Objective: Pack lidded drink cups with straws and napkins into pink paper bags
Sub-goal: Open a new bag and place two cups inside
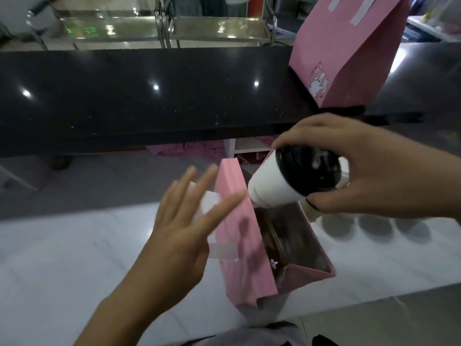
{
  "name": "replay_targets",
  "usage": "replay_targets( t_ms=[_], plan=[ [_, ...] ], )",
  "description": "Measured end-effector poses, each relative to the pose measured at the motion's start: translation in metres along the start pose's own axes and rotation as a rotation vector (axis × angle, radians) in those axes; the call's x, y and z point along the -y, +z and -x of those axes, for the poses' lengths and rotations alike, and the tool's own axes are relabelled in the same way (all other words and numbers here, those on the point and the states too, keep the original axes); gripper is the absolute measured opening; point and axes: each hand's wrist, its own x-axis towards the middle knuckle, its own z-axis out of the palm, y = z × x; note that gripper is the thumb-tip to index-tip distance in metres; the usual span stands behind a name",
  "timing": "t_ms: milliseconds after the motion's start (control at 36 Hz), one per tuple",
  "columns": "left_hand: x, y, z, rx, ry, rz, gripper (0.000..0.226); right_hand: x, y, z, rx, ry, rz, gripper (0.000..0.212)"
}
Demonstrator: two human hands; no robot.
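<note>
The right hand grips the lidded cup, tilted over the open pink bag's 12 o'clock end; the left hand, fingers spread, lies at its 9 o'clock — unsteadied, the bag could topple if the cup snags its rim.

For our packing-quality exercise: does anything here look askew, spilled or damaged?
The cup in the right hand is tipped steeply, lid toward the camera, above the open pink bag. No spill shows.

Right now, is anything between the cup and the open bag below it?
Nothing visible does. The right hand holds the cup tilted over the open bag; the left hand is at the bag's outer left side.
</note>
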Motion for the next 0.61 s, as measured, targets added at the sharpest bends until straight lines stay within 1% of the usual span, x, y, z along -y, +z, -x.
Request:
replay_targets(
  t_ms=[56, 83, 111, 139, 167, 222, 278, 333, 389, 472, 556, 611],
  plan=[
    [0.005, -0.003, -0.001, 0.192, 0.054, -0.047, 0.092, 0.001, 0.01, -0.003, 0.045, -0.017, 0.09, 0.08],
    [0.003, -0.005, -0.002, 0.248, 0.032, -0.027, 0.077, 0.001, 0.015, -0.005, 0.057, -0.028, 0.135, 0.08],
    [-0.002, -0.006, -0.003, 0.274, -0.025, 0.015, 0.065, 0.002, 0.019, -0.006, 0.067, -0.036, 0.165, 0.08],
    [-0.007, -0.005, -0.004, 0.264, -0.104, 0.065, 0.062, 0.002, 0.023, -0.007, 0.075, -0.042, 0.179, 0.08],
    [-0.014, -0.003, -0.007, 0.243, -0.195, 0.104, 0.071, 0.001, 0.027, -0.008, 0.08, -0.047, 0.184, 0.081],
    [-0.029, 0.004, -0.015, 0.212, -0.352, 0.183, 0.097, 0.0, 0.032, -0.01, 0.092, -0.053, 0.189, 0.082],
    [-0.038, 0.015, -0.021, 0.186, -0.414, 0.235, 0.112, 0.0, 0.035, -0.011, 0.107, -0.053, 0.185, 0.082],
    [-0.043, 0.027, -0.026, 0.174, -0.428, 0.225, 0.118, -0.001, 0.039, -0.013, 0.106, -0.072, 0.196, 0.081],
    [-0.046, 0.034, -0.029, 0.178, -0.447, 0.248, 0.118, -0.001, 0.045, -0.016, 0.102, -0.102, 0.213, 0.08],
    [-0.046, 0.036, -0.027, 0.147, -0.463, 0.321, 0.109, -0.002, 0.055, -0.022, 0.122, -0.131, 0.243, 0.079],
    [-0.039, 0.03, -0.02, 0.056, -0.491, 0.467, 0.094, -0.004, 0.067, -0.03, 0.139, -0.186, 0.286, 0.077],
    [-0.034, 0.026, -0.013, 0.011, -0.513, 0.542, 0.08, -0.006, 0.076, -0.036, 0.172, -0.215, 0.333, 0.077]
  ],
)
